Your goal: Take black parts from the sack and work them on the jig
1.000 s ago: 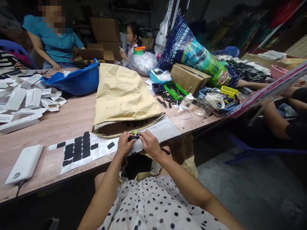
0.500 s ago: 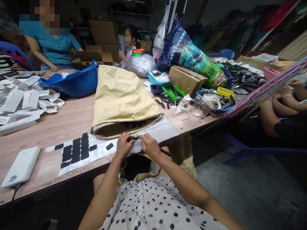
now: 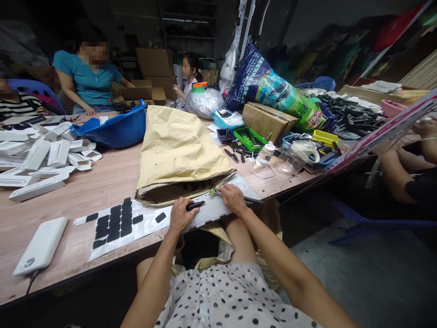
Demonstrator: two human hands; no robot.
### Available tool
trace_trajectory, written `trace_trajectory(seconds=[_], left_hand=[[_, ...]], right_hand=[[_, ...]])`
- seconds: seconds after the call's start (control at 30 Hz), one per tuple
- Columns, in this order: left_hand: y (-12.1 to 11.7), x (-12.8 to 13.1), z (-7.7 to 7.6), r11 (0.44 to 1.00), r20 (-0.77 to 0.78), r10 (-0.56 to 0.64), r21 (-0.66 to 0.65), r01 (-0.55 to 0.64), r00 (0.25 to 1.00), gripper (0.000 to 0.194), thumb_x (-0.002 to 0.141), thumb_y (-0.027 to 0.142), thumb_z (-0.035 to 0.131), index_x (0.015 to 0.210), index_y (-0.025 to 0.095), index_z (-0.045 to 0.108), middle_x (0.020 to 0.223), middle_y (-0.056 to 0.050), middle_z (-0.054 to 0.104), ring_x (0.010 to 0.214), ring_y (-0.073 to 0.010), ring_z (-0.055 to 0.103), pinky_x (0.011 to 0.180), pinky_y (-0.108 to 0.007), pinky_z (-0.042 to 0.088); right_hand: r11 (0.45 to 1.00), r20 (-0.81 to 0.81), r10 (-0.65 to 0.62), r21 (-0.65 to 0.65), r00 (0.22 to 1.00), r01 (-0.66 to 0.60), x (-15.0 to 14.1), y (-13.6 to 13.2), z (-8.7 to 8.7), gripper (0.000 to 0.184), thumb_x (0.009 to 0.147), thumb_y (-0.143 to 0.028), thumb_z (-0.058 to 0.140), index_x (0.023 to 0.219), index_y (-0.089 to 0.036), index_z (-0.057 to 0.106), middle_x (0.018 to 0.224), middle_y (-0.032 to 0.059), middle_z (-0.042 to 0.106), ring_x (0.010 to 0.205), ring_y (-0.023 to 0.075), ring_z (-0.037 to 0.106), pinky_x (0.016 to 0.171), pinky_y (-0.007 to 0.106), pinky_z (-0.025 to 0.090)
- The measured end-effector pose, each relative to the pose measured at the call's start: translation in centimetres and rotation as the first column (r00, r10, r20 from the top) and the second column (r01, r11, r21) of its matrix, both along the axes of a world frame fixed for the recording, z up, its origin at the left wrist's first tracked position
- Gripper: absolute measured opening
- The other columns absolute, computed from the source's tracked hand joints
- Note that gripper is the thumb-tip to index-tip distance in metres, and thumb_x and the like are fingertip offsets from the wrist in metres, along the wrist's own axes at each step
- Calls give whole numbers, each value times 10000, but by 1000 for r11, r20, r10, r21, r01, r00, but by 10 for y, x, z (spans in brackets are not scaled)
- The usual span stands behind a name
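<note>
My left hand [image 3: 180, 214] is closed around a slim black pen-shaped piece [image 3: 195, 206], which points right over the front edge of a white board [image 3: 215, 210]. To its right, my right hand [image 3: 232, 198] pinches a small item with a yellow-green round end [image 3: 213, 191], close to the mouth of a yellow paper sack [image 3: 184, 150]. A dark stick [image 3: 252, 200] juts out on the far side of that hand; whether it joins the yellow-green end is hidden by the fingers. Left of my hands lies a white sheet with black rounded stickers [image 3: 114, 223].
A white power bank [image 3: 41, 246] with a cable lies at the left. Behind are white boxes [image 3: 37, 155], a blue basin [image 3: 112, 130], a green tray [image 3: 251, 139] and a clear bottle [image 3: 265, 155]. A co-worker [image 3: 88, 82] sits across the table.
My hands have drawn apart. The right one moved right and up towards the sack's mouth with the yellow-green-ended item; the left keeps the black piece. The view has shifted slightly.
</note>
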State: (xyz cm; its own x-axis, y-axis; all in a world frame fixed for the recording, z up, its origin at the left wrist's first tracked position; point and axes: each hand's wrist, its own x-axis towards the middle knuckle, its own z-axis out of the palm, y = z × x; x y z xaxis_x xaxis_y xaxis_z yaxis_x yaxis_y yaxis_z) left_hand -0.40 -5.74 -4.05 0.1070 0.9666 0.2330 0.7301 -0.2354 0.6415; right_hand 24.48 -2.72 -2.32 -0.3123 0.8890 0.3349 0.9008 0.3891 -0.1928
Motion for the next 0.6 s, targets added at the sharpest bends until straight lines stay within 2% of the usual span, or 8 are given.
trace_trajectory(seconds=[0.07, 0.23, 0.47, 0.6], left_hand=[[0, 0, 0, 1000, 1, -5, 1, 5, 1000, 128, 783, 301, 709, 900, 250, 721, 838, -19, 610, 873, -230, 591, 835, -367, 497], [0, -3, -3, 1000, 18, -25, -1, 25, 1000, 117, 809, 325, 690, 891, 254, 732, 825, -24, 607, 863, -230, 585, 826, -367, 494], [0, -7, -6, 1000, 30, -21, 1, 21, 999, 116, 813, 333, 681, 886, 255, 725, 829, -22, 613, 875, -231, 587, 834, -368, 493], [-2, -7, 1, 999, 51, -46, 29, 45, 998, 130, 841, 354, 649, 890, 248, 707, 842, -31, 639, 872, -233, 591, 821, -367, 496]], right_hand=[[1000, 10, 25, 7, 1000, -25, 6, 6, -6, 222, 953, -212, 541, 1068, -257, 726, 934, 69, 668, 901, 217, 550, 761, 310, 390], [1000, -82, 13, 12, 997, -12, 7, 6, -14, 205, 920, -214, 579, 1048, -251, 735, 947, 68, 667, 920, 225, 542, 785, 323, 389], [999, -99, -28, -19, 995, 26, 3, 4, -14, 207, 896, -236, 596, 1051, -227, 732, 942, 76, 662, 927, 232, 541, 799, 332, 404], [999, -98, -40, -20, 994, 38, 1, 5, -12, 191, 892, -239, 597, 1024, -228, 735, 943, 77, 661, 928, 234, 543, 807, 333, 409]])
